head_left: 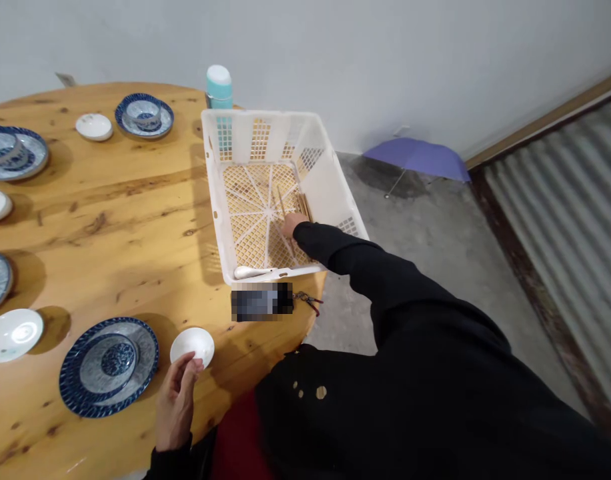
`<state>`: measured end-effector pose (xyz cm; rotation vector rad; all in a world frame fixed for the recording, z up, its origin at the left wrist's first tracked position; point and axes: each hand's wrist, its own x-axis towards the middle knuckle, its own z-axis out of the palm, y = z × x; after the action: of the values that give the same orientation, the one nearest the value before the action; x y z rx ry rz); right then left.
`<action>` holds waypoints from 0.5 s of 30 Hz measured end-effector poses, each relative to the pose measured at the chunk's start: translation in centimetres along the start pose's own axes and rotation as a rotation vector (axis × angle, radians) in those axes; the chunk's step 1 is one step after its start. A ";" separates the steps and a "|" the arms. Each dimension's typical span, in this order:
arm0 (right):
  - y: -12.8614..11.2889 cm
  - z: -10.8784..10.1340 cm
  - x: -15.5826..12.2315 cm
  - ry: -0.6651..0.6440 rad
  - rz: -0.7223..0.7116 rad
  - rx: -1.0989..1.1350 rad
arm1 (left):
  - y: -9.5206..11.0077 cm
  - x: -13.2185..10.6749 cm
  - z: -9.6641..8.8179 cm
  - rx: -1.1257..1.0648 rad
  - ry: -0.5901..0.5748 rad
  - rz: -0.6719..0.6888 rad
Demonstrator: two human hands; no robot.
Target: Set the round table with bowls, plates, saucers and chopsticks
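Observation:
My right hand reaches into a white plastic basket, its fingers closed round a thin wooden chopstick. Beside that hand, a bundle of chopsticks lies along the basket's right side, partly hidden by the hand and sleeve. My left hand is at the near rim of a small white dish on the table, thumb and fingers pinched at the edge. To its left is a blue-patterned plate with a matching bowl on it. A white spoon lies at the basket's near end.
A blurred-out dark item with a key ring lies before the basket. A turquoise flask stands behind it. More plates, bowls and white dishes line the wooden table. On the floor rests an open purple umbrella.

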<state>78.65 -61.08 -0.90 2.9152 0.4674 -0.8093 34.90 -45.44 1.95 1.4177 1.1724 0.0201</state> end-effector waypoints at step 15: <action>6.1 1.0 -1.0 0.016 0.189 -0.052 | -1.1 -0.3 -0.9 -0.049 -0.010 -0.012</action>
<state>79.24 -67.35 -1.28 2.8644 0.2054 -0.7372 33.53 -45.20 1.56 1.3664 1.1644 0.0331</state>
